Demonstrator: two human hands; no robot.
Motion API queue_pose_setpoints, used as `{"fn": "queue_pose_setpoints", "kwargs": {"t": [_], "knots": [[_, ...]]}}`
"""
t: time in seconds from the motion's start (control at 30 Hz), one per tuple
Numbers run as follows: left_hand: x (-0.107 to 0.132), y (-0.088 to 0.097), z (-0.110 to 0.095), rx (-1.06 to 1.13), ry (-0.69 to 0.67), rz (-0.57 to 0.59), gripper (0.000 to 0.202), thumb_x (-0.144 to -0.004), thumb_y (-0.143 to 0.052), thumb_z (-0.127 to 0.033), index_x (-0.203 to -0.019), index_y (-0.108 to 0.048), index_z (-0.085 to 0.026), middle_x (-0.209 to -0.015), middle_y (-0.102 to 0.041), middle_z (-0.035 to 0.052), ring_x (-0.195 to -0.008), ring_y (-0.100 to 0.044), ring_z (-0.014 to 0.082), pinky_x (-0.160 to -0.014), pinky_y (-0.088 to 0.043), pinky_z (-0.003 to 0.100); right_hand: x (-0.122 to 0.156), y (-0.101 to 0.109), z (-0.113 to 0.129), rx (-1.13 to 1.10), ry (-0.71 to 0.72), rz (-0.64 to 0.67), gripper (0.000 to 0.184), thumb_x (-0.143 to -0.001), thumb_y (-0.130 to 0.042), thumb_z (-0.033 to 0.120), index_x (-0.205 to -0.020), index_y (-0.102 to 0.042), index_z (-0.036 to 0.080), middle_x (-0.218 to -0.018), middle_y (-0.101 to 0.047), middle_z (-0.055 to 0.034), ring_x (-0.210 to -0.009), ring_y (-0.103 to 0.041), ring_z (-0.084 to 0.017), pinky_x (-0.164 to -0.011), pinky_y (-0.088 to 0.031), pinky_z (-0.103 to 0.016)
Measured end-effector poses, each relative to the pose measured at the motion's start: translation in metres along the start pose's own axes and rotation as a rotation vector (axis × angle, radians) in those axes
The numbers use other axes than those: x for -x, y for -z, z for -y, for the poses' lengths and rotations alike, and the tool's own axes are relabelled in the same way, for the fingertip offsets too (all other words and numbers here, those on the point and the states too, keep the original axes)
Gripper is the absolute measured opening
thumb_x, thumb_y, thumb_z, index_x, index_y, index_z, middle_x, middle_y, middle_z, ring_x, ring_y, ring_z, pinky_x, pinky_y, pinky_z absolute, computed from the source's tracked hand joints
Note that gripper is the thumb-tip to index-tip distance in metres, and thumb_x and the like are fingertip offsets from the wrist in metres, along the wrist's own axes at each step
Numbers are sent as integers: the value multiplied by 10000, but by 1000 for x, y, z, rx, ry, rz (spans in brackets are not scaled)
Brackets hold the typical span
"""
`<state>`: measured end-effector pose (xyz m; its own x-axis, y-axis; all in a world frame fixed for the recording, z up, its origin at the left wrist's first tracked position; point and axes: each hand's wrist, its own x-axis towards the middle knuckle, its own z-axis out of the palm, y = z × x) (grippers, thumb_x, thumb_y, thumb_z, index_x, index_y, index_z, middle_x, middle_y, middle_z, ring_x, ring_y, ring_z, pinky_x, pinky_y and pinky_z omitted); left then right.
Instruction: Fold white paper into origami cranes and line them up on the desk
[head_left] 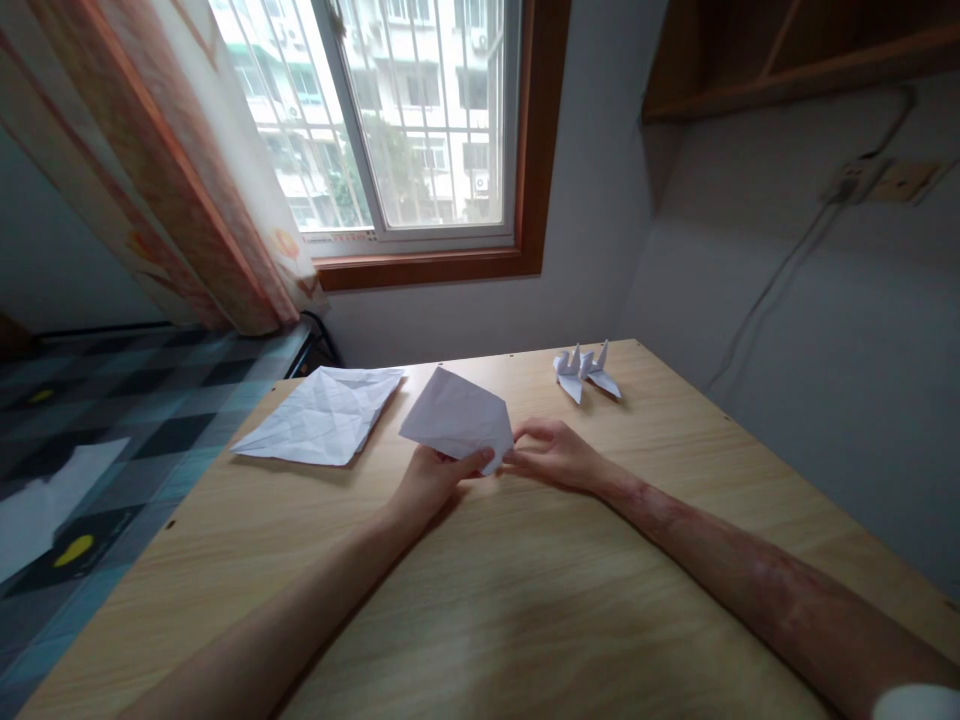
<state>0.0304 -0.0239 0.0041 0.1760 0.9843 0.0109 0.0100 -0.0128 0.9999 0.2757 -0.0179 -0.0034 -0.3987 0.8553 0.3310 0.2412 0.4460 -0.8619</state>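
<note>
Nearest, both forearms stretch across the wooden table point(525, 600), and the left hand point(431, 480) pinches the near edge of a folded white paper point(457, 415), lifted a little off the tabletop, while the right hand point(551, 452) nips the paper's right corner between thumb and fingers. Beyond, a creased sheet point(322, 415) lies flat to the left and a finished paper crane point(586, 370) sits near the far edge, with the window point(420, 120) and curtain point(165, 170) behind.

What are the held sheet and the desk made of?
Held sheet: thin white paper, matte; sharp creases and a lifted flap show it. Desk: probably wood-grain laminate on board, light satin sheen and uniform printed-looking grain; solid wood not excluded.
</note>
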Motion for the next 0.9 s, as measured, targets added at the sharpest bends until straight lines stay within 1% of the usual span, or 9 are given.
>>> {"fn": "queue_pose_setpoints", "kwargs": {"t": [0.1,0.17,0.23,0.33,0.43,0.57,0.7,0.8,0.9], "knots": [[0,-1,1,111,57,29,562,-730,-987,-508,-1134,-830,-151,-1205,-848,155,-1098,-812,364,-1000,-684,524,0,-2,-3,-148,-93,-65,411,-927,-811,622,-921,-758,214,-951,-798,-50,-896,-742,-234,-828,-579,-349],[-2,2,2,163,52,30,568,-767,-962,-524,-1153,-815,-133,-1210,-843,169,-1115,-807,366,-1010,-680,523,-2,-2,-8,-266,-150,-102,444,-907,-813,647,-922,-700,218,-868,-760,-28,-767,-697,-199,-710,-543,-313],[-5,7,2,194,27,16,565,-826,-908,-549,-1185,-790,-130,-1188,-842,168,-1101,-810,364,-971,-687,508,-5,-2,-14,-307,-160,-132,450,-896,-816,646,-961,-680,222,-803,-717,-2,-691,-639,-170,-656,-497,-291],[-13,19,0,162,-31,-63,608,-874,-825,-618,-1251,-724,-153,-1171,-831,145,-1025,-820,338,-817,-692,435,-9,0,-24,-272,-158,-167,456,-892,-802,623,-1054,-703,209,-732,-642,30,-650,-570,-150,-627,-449,-276],[-24,32,-1,7,-101,-216,612,-801,-870,-646,-1153,-699,-176,-1123,-815,114,-979,-805,285,-730,-643,329,-9,1,-30,-135,-169,-186,405,-920,-755,534,-1119,-751,181,-676,-563,51,-608,-500,-135,-581,-379,-264],[-29,39,2,-174,-174,-202,638,-740,-937,-577,-1170,-656,-198,-1008,-787,73,-885,-769,245,-730,-606,335,-7,1,-28,46,-126,-113,310,-935,-710,381,-1144,-800,170,-680,-606,39,-609,-506,-135,-589,-372,-270],[-21,35,2,-487,-272,-222,517,-813,-891,-468,-1211,-687,-209,-912,-742,13,-752,-680,199,-668,-527,306,-7,1,-23,158,-66,-70,317,-904,-723,275,-1196,-812,192,-725,-671,26,-629,-525,-145,-619,-397,-284],[-15,33,1,-618,-356,-152,336,-880,-823,-392,-1149,-710,-226,-941,-755,14,-776,-686,207,-714,-539,326,-7,1,-22,251,10,-83,337,-880,-759,235,-1212,-805,214,-838,-720,-1,-728,-589,-170,-695,-448,-303],[-13,30,0,-763,-502,-24,112,-956,-728,-330,-1013,-752,-237,-1021,-785,56,-933,-728,251,-860,-575,387,-7,1,-21,308,75,-78,337,-889,-784,228,-1226,-796,228,-927,-735,-23,-801,-628,-186,-767,-487,-322]]}}
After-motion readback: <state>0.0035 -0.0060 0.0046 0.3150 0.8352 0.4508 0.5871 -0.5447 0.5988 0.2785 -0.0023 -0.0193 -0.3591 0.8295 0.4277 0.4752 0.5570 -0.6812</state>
